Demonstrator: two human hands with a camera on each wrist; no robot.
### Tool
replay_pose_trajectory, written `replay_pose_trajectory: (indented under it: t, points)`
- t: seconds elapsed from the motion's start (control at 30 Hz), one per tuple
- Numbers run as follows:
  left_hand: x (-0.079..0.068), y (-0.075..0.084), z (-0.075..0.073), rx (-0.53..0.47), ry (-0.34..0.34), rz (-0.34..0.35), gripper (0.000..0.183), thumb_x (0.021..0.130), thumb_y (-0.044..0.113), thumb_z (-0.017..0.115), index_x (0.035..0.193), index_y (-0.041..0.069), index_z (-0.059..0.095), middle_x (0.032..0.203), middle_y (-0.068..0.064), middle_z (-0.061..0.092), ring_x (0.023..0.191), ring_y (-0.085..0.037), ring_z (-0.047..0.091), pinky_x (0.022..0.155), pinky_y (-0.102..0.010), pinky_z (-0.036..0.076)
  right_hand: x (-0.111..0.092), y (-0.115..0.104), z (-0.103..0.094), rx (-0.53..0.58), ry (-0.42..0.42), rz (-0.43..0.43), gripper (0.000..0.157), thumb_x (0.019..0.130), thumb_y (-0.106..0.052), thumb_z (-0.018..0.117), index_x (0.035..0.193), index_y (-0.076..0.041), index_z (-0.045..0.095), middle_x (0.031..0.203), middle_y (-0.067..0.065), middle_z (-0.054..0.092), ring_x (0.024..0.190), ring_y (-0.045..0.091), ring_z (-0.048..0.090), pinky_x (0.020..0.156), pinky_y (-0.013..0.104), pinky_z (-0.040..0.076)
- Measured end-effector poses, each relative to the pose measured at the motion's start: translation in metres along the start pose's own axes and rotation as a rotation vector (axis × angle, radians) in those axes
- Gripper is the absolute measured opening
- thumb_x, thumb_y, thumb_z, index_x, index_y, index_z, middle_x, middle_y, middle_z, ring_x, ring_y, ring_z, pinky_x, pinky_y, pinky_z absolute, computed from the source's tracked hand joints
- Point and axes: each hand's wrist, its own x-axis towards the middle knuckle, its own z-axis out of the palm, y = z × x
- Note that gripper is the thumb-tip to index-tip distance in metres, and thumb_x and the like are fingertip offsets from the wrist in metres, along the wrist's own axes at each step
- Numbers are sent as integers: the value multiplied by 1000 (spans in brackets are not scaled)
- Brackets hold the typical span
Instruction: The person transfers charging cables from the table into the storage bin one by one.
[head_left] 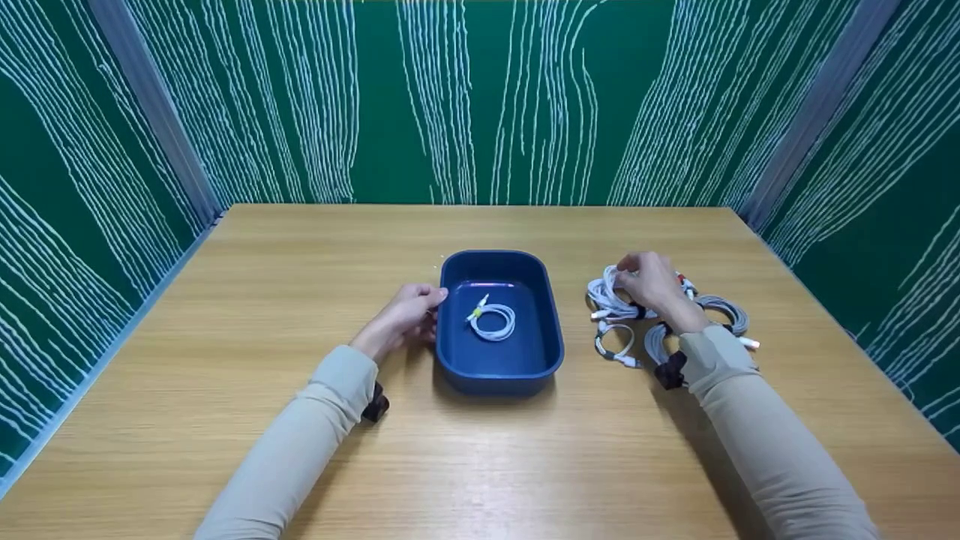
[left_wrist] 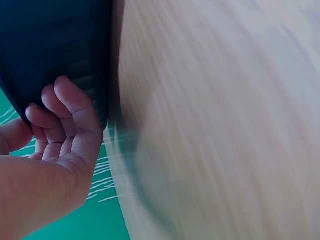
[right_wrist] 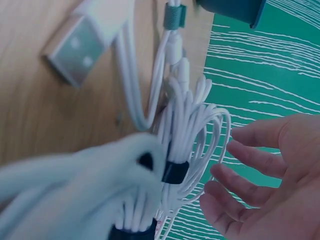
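My left hand [head_left: 401,319] holds the left side of a dark blue bin [head_left: 499,385], thumb at the rim and fingers curled against the outer wall [left_wrist: 75,50]. Inside the bin lies one coiled white cable [head_left: 511,322] with a yellow-green tie. Over to the right, my right hand [head_left: 655,283] reaches down over a pile of cables. Its loosely bent fingers [right_wrist: 245,187] are at the edge of a coiled white cable [right_wrist: 192,120] bound by a black strap; whether they touch it I cannot tell. That coil [head_left: 609,292] sits at the pile's left.
Near my right hand lie a smaller white cable loop [head_left: 600,346], a grey cable coil [head_left: 735,315] and a red-marked connector [head_left: 681,279]. A USB plug [right_wrist: 75,50] looms close in the right wrist view. Green white-lined walls [head_left: 525,112] border the wooden table [head_left: 315,247].
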Motion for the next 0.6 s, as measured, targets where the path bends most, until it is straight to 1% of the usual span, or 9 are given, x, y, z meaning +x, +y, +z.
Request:
replay_pose_trajectory:
  t: [0.2,0.47,0.6]
  points:
    - [-1,2,0,-2,13,-10,24,103,21,44,88,3,48,67,-2,42,53,-15,43,48,-26,42,0,5,0,-46,-44,48,31,92,-12,54,115,7,61,110,28,61,97,37,57,81,47,47]
    - [-2,3,0,-31,5,-23,27,103,21,44,80,7,46,69,-4,40,53,-16,40,49,-27,40,0,3,-4,-31,-113,106,33,93,-11,53,121,4,57,117,26,56,102,37,54,85,47,47]
    - [-3,4,0,-35,4,-27,27,103,21,45,79,8,45,70,-4,40,53,-16,40,48,-26,40,-1,3,-4,-38,-104,105,31,93,-12,54,120,4,58,117,27,57,102,37,54,85,47,47]
